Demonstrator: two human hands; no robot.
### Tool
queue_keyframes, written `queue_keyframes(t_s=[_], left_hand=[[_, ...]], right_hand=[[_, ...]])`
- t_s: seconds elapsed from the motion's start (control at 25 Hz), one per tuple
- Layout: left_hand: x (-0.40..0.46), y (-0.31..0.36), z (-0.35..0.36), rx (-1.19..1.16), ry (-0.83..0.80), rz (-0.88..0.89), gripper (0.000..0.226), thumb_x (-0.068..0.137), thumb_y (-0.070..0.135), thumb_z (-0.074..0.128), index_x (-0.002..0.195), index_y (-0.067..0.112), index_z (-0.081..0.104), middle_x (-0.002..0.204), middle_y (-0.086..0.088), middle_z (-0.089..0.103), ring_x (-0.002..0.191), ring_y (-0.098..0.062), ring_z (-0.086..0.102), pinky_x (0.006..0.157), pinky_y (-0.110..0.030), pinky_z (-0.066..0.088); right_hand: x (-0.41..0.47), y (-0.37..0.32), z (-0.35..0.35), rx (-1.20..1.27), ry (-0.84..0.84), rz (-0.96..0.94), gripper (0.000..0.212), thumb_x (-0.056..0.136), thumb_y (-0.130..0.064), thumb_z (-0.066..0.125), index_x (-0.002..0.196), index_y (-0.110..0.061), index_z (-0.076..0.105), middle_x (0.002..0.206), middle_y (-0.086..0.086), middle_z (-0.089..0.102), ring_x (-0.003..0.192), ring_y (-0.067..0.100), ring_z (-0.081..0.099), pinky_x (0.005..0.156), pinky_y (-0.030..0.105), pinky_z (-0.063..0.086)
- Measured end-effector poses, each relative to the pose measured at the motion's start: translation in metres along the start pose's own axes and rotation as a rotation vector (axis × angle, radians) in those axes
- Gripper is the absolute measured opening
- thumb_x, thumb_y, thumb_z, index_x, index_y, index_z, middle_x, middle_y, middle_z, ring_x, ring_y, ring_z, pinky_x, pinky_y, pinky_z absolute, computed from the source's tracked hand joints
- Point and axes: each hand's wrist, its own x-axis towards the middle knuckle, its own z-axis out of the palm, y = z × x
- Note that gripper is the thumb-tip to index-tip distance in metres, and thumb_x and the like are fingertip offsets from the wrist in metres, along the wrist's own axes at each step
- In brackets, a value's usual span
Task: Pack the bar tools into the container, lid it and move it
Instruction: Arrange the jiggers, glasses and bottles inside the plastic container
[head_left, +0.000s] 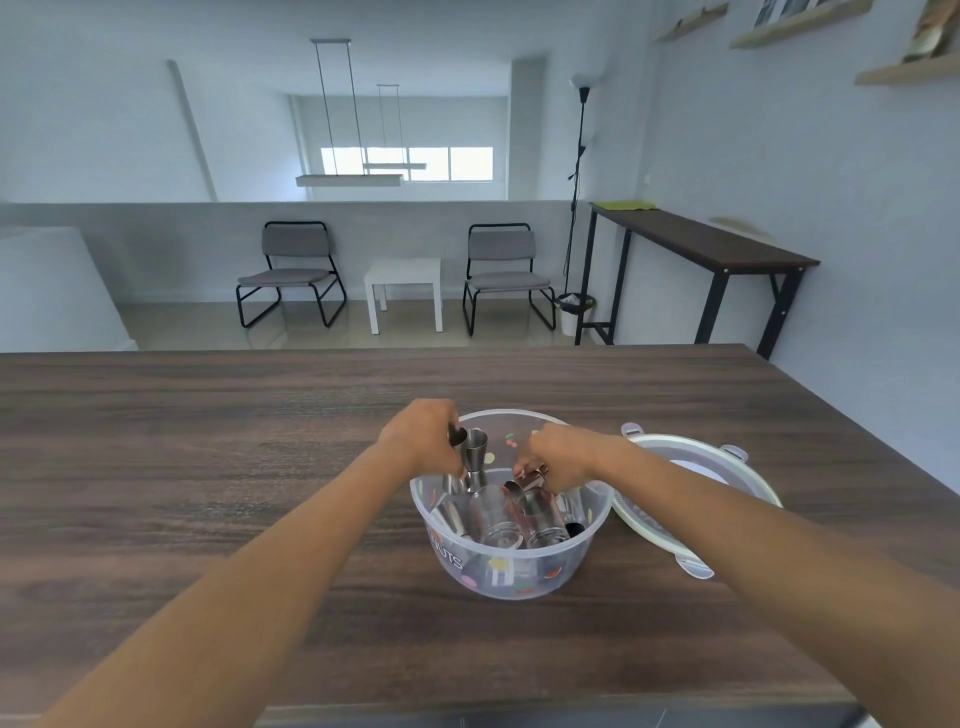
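Note:
A clear round plastic container (511, 574) with coloured fruit prints stands on the dark wooden table (208, 467). Inside it lie clear glasses (496, 517) and several metal bar tools. My left hand (423, 436) is over the container's far left rim, shut on a steel jigger (474, 457) that stands upright in the container. My right hand (558, 460) reaches into the container from the right, its fingers closed on a copper-coloured metal tool (535, 475). The white lid (691, 473) with clip tabs lies flat on the table just right of the container.
The table's right edge runs diagonally past the lid. Beyond the far edge are two grey chairs (291, 270), a small white side table (404, 291), a floor lamp (579, 182) and a tall dark console table (701, 249).

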Motion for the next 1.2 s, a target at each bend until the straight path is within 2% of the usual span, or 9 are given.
queue_keyframes(t_s=[0.24, 0.4, 0.56, 0.72, 0.8, 0.88, 1.0, 1.12, 1.2], left_hand=[[0.000, 0.000, 0.013, 0.227, 0.081, 0.046, 0.038, 0.069, 0.023, 0.071, 0.103, 0.015, 0.056, 0.087, 0.000, 0.061, 0.104, -0.022, 0.046, 0.065, -0.030, 0.039], [0.002, 0.005, 0.017, 0.332, 0.125, 0.075, 0.037, 0.070, 0.029, 0.069, 0.104, 0.016, 0.062, 0.109, -0.006, 0.052, 0.110, -0.025, 0.040, 0.082, -0.030, 0.042], [0.005, 0.008, 0.020, 0.388, 0.155, 0.072, 0.040, 0.068, 0.033, 0.070, 0.103, 0.016, 0.063, 0.116, -0.008, 0.043, 0.110, -0.026, 0.036, 0.089, -0.030, 0.039], [0.003, 0.008, 0.024, 0.399, 0.141, 0.065, 0.049, 0.067, 0.033, 0.071, 0.110, 0.015, 0.055, 0.119, -0.008, 0.043, 0.113, -0.026, 0.037, 0.091, -0.031, 0.039], [0.001, 0.007, 0.023, 0.405, 0.131, 0.058, 0.052, 0.067, 0.033, 0.071, 0.113, 0.015, 0.053, 0.121, -0.008, 0.043, 0.114, -0.026, 0.037, 0.092, -0.031, 0.039], [-0.001, 0.008, 0.017, 0.396, 0.113, 0.077, 0.056, 0.067, 0.034, 0.073, 0.116, 0.015, 0.052, 0.120, -0.007, 0.045, 0.115, -0.026, 0.038, 0.094, -0.032, 0.040], [-0.008, 0.013, -0.001, 0.341, 0.021, 0.189, 0.049, 0.069, 0.026, 0.073, 0.114, 0.017, 0.055, 0.114, -0.005, 0.053, 0.111, -0.024, 0.050, 0.092, -0.033, 0.046], [-0.017, 0.020, -0.014, 0.341, -0.211, 0.240, 0.035, 0.070, 0.015, 0.073, 0.105, 0.017, 0.067, 0.108, -0.002, 0.066, 0.103, -0.023, 0.061, 0.089, -0.035, 0.052], [-0.023, 0.027, -0.012, 0.401, -0.330, 0.229, 0.040, 0.071, 0.014, 0.073, 0.110, 0.017, 0.069, 0.113, -0.001, 0.068, 0.106, -0.022, 0.062, 0.094, -0.035, 0.051]], right_hand=[[0.001, 0.005, 0.005, -0.116, 0.053, -0.054, 0.045, 0.081, -0.009, 0.059, 0.124, -0.020, 0.061, 0.122, 0.001, 0.066, 0.114, 0.024, 0.057, 0.089, 0.036, 0.050], [0.000, 0.009, 0.009, -0.083, 0.152, -0.034, 0.036, 0.080, -0.010, 0.057, 0.116, -0.012, 0.061, 0.111, 0.009, 0.069, 0.104, 0.029, 0.061, 0.077, 0.036, 0.049], [0.001, 0.013, 0.011, 0.149, 0.265, 0.061, 0.029, 0.077, -0.012, 0.062, 0.105, -0.008, 0.055, 0.099, 0.013, 0.067, 0.091, 0.030, 0.062, 0.064, 0.031, 0.041], [-0.001, 0.014, 0.013, 0.414, 0.329, 0.134, 0.036, 0.070, -0.021, 0.074, 0.097, -0.012, 0.051, 0.094, 0.007, 0.065, 0.084, 0.026, 0.061, 0.067, 0.037, 0.047], [-0.002, 0.013, 0.013, 0.558, 0.361, 0.147, 0.045, 0.067, -0.020, 0.076, 0.104, -0.017, 0.050, 0.098, 0.008, 0.066, 0.086, 0.026, 0.063, 0.075, 0.040, 0.052], [-0.002, 0.011, 0.013, 0.635, 0.380, 0.129, 0.062, 0.067, -0.016, 0.077, 0.121, -0.022, 0.049, 0.100, 0.005, 0.066, 0.086, 0.025, 0.064, 0.080, 0.039, 0.054], [0.000, 0.008, 0.013, 0.651, 0.428, 0.104, 0.058, 0.069, -0.014, 0.076, 0.123, -0.020, 0.053, 0.097, 0.002, 0.065, 0.083, 0.020, 0.063, 0.080, 0.031, 0.052], [0.000, 0.006, 0.010, 0.700, 0.482, 0.124, 0.041, 0.073, -0.011, 0.073, 0.112, -0.016, 0.060, 0.093, 0.002, 0.067, 0.078, 0.016, 0.062, 0.073, 0.025, 0.049], [0.001, 0.006, 0.004, 0.695, 0.505, 0.147, 0.026, 0.073, -0.011, 0.075, 0.097, -0.013, 0.064, 0.082, -0.002, 0.065, 0.070, 0.012, 0.059, 0.064, 0.021, 0.046]])
